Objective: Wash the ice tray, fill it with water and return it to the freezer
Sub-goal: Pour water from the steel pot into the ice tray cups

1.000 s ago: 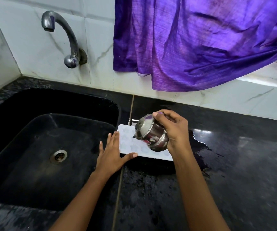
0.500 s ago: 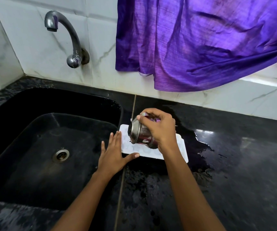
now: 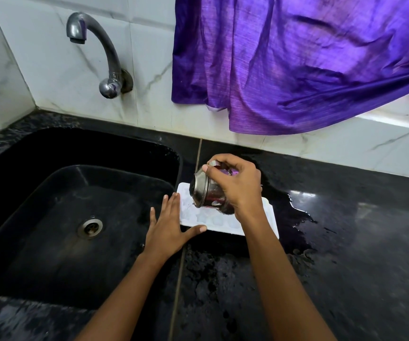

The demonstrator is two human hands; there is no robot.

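Note:
A white ice tray [image 3: 219, 221] lies flat on the black counter, just right of the sink. My right hand [image 3: 238, 184] grips a small steel pot [image 3: 206, 190] and holds it tipped on its side over the tray's left half, its mouth facing left and down. My left hand [image 3: 171, 225] rests flat with fingers spread at the tray's left end, the thumb along the tray's near edge. The pot and my right wrist hide part of the tray.
A black sink [image 3: 38, 173] with a steel drain [image 3: 90, 227] lies to the left. A curved tap [image 3: 95, 50] juts from the tiled wall above it. A purple cloth [image 3: 297, 57] hangs over the counter. Water is pooled on the black counter [image 3: 358, 242] right of the tray.
My right hand has carried the pot leftwards along the tray and tipped it further. My left hand has stayed at the tray's left end.

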